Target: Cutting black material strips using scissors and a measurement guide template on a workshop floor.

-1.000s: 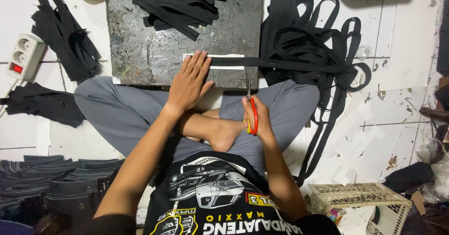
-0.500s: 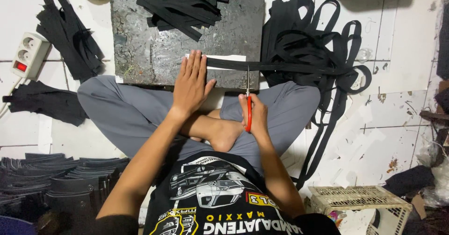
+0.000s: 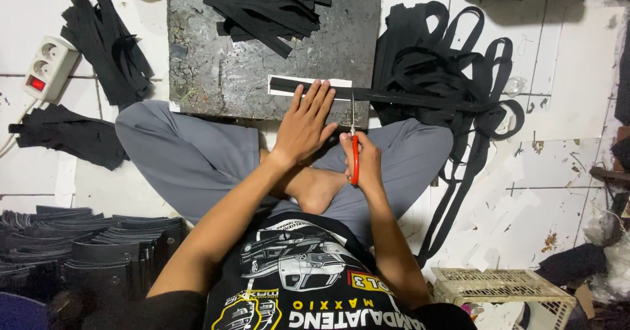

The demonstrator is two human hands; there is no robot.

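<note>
I sit cross-legged on the floor in front of a dark metal slab (image 3: 216, 67). My left hand (image 3: 305, 123) lies flat, fingers spread, pressing a black strap (image 3: 407, 97) onto a white template strip (image 3: 279, 88) at the slab's near edge. My right hand (image 3: 363, 159) grips red-handled scissors (image 3: 354, 143), whose blades point away from me and meet the strap just right of my left fingertips. The strap runs off to the right into a tangled heap of black webbing (image 3: 446, 61).
A pile of cut black strips (image 3: 266, 8) lies at the slab's far side. More black pieces (image 3: 105, 41) and a white power strip (image 3: 46, 67) are on the left. Stacked dark straps (image 3: 85, 245) sit at lower left, a pale plastic basket (image 3: 505, 290) at lower right.
My right hand has turned the scissors upright and moved them forward to the strap. The left hand stays flat on the strap.
</note>
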